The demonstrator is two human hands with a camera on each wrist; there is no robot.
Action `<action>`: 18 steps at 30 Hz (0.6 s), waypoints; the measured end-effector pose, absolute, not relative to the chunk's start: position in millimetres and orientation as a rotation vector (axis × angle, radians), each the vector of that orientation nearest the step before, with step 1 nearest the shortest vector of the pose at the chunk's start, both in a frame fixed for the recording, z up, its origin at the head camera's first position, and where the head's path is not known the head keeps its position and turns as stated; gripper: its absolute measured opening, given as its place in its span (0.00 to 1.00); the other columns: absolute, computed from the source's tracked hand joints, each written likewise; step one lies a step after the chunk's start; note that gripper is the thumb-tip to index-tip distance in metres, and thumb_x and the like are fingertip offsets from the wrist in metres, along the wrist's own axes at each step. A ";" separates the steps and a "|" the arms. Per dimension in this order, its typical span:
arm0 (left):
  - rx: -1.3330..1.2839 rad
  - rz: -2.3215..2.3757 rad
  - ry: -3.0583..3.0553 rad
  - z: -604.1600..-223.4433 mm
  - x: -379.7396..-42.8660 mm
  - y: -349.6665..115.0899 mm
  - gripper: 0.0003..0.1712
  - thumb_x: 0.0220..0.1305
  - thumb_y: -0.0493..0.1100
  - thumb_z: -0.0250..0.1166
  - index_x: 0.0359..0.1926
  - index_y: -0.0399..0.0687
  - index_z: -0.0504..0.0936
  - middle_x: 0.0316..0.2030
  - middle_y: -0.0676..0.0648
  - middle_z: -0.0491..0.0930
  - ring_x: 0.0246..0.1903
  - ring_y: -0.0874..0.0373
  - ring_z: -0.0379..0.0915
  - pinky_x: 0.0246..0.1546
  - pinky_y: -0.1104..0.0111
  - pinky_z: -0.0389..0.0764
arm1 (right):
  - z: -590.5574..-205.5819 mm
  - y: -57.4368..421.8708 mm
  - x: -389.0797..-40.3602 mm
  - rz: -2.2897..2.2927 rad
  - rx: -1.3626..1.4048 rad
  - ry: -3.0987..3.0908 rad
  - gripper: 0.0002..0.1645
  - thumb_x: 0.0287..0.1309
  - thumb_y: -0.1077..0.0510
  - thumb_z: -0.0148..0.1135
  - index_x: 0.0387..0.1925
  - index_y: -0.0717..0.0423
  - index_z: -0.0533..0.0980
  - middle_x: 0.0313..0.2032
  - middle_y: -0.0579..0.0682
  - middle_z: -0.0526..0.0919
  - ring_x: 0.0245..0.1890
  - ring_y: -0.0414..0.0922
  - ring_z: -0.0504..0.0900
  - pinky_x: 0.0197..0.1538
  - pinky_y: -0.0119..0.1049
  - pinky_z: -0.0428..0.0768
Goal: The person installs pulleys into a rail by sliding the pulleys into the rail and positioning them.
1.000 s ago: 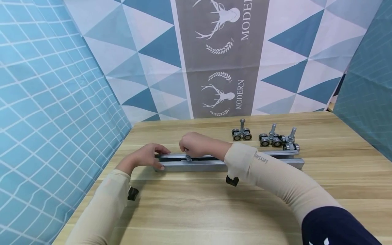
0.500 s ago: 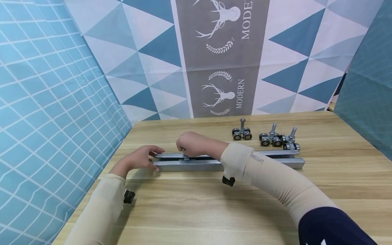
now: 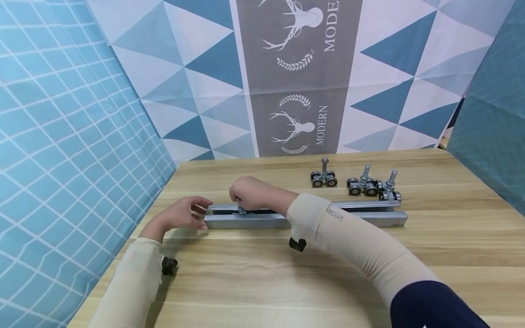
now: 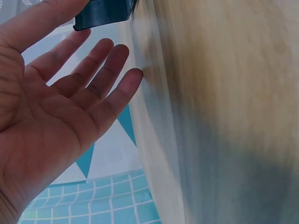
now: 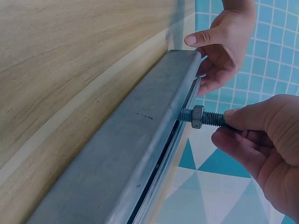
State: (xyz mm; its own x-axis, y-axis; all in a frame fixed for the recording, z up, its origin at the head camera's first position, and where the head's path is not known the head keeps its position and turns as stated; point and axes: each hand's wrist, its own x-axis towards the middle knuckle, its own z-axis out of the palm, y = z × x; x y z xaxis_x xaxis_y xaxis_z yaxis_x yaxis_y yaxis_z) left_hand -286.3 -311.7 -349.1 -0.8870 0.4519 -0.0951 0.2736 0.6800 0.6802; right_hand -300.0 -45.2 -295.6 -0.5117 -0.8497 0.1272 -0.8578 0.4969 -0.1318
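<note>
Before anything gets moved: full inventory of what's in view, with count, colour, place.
Slotted metal rail: 1, silver-grey, across the tabletop
Threaded bolt with nut: 1, metallic grey, projecting from the rail's slot
Roller trolleys: 3, silver and black, behind the rail's right half
Tabletop: 1, light wood-grain, under the rail
Triangle-and-deer backdrop: 1, blue, white and grey, behind
Grid-print sheet: 1, light blue, left
Plain-looking sheet: 1, teal, right
Wrist attachments: 2, black, one per wrist
Forearm sleeves: 2, beige
Upper sleeve: 1, navy, right arm
Left hand: 1, at rail's left end
Right hand: 1, pinching the bolt

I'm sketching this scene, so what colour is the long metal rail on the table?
Silvery grey; the rail shows best in the head view.
</note>
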 end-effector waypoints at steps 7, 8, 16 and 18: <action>0.566 1.043 2.619 -346.5 -284.6 -314.5 0.41 0.48 0.35 0.77 0.63 0.33 0.71 0.59 0.33 0.72 0.55 0.38 0.72 0.51 0.53 0.77 | -293.8 -54.9 -298.7 0.300 1.531 -2.690 0.24 0.54 0.74 0.50 0.13 0.49 0.57 0.17 0.44 0.50 0.19 0.41 0.50 0.27 0.32 0.55; 0.566 1.045 2.619 -346.0 -284.1 -315.0 0.41 0.48 0.36 0.77 0.63 0.33 0.71 0.59 0.33 0.71 0.55 0.38 0.72 0.51 0.53 0.77 | -294.0 -56.2 -298.8 0.302 1.531 -2.690 0.24 0.55 0.74 0.50 0.13 0.49 0.58 0.17 0.44 0.50 0.20 0.42 0.51 0.27 0.32 0.55; 0.572 1.055 2.622 -343.7 -280.8 -315.4 0.42 0.49 0.37 0.77 0.64 0.32 0.69 0.60 0.32 0.70 0.56 0.37 0.71 0.52 0.50 0.76 | -297.0 -64.0 -301.4 0.338 1.519 -2.670 0.19 0.56 0.72 0.53 0.16 0.50 0.66 0.18 0.43 0.60 0.21 0.41 0.58 0.30 0.30 0.60; 0.576 1.049 2.627 -343.0 -280.5 -315.3 0.42 0.49 0.37 0.77 0.64 0.32 0.69 0.60 0.32 0.70 0.56 0.37 0.71 0.52 0.50 0.76 | -297.9 -66.1 -302.1 0.348 1.519 -2.662 0.20 0.56 0.72 0.53 0.16 0.50 0.66 0.17 0.43 0.59 0.21 0.41 0.57 0.29 0.30 0.60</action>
